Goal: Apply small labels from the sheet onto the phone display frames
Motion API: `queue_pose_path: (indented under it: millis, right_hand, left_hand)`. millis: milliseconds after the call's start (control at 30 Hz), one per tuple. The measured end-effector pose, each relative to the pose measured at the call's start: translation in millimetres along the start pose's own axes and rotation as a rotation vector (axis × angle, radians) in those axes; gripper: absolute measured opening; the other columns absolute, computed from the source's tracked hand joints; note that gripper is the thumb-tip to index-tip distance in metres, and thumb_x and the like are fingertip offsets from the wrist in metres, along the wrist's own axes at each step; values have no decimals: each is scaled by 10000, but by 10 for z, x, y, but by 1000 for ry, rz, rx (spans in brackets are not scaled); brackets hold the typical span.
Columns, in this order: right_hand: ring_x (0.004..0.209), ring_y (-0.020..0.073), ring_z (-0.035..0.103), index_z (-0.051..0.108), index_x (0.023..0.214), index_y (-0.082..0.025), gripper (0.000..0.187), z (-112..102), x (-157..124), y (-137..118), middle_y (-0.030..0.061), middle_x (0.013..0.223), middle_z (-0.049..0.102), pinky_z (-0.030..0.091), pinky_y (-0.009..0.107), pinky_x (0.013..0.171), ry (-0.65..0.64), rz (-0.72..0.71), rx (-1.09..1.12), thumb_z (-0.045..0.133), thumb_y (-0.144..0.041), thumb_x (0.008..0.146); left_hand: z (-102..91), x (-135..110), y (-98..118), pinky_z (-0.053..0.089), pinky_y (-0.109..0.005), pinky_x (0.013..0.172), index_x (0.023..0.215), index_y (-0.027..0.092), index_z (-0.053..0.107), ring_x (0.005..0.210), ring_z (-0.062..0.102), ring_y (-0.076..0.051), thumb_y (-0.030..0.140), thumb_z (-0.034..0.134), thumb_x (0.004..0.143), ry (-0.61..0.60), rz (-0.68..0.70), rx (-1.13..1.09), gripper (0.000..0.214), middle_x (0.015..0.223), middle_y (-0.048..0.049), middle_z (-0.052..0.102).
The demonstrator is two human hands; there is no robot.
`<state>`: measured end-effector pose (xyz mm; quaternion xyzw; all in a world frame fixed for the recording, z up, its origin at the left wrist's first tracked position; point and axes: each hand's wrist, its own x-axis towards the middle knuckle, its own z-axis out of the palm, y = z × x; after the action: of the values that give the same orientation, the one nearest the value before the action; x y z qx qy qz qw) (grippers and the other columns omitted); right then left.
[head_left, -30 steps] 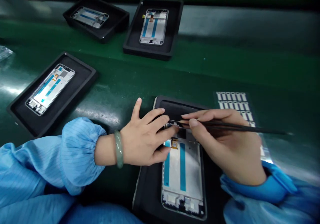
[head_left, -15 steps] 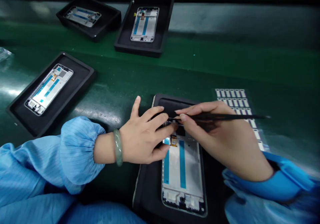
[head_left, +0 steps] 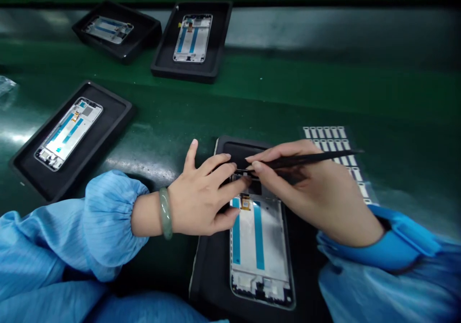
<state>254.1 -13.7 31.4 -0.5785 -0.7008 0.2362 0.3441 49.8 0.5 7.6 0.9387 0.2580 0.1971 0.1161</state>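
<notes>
A phone frame (head_left: 259,246) with two blue strips lies in a black tray (head_left: 212,275) right in front of me. My left hand (head_left: 201,198) rests flat on the frame's upper left corner, fingers stretched out, a green bangle on the wrist. My right hand (head_left: 317,193) pinches black tweezers (head_left: 306,159), whose tip meets the top edge of the frame beside my left fingertips. What the tip touches is too small to make out.
A sheet of small white labels (head_left: 334,145) lies to the right, partly under my right hand. Three more black trays with phone frames sit on the green belt: one at left (head_left: 115,121), two at the back (head_left: 162,58) (head_left: 144,34).
The far trays have drifted left along the belt. The tweezers' rear end has swung upward and left; both hands stay at the frame's top edge.
</notes>
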Motion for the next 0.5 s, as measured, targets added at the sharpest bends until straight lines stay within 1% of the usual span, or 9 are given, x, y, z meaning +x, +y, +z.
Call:
queue_pose_path:
  millis: [133,200,300,367,500]
  right_hand:
    - [664,152,699,595,892,-240,80,-20,21,-24,9,862,703,587,282,592,13,-71,-120,601,-311,856]
    - [660,149,696,596,897,-246,96,-43,0,-6,6,860,699,584,277,574,35,-45,-98,617,-327,851]
    - [726,164,707,590,913,-268,111,-62,-48,29,9,878,696,593,290,605,80,39,19,631,-352,852]
    - [762,179,712,591,914,-274,117,-57,-62,43,13,885,700,597,309,625,72,68,60,633,-363,851]
    - [758,186,713,601,895,-276,104,-21,-37,51,10,880,707,590,322,627,31,36,5,632,-359,840]
  left_hand:
    - [-3,-3,-2,92,-740,1105,1247,163,580,1266,489,-323,385,437,923,4,-1,-4,418,1211,-147,624]
    - [-1,-5,-3,99,-744,1100,1256,162,576,1264,491,-320,389,425,928,12,4,-4,426,1213,-148,623]
    - [3,-8,-3,93,-734,1110,1269,169,569,1272,486,-314,394,415,931,6,2,2,435,1218,-144,623]
    - [4,-7,-3,91,-733,1111,1266,169,572,1273,485,-317,394,423,927,3,-1,0,433,1221,-145,622]
    - [0,-3,-1,99,-749,1098,1254,160,581,1264,490,-331,380,451,917,7,-1,-18,423,1221,-150,620]
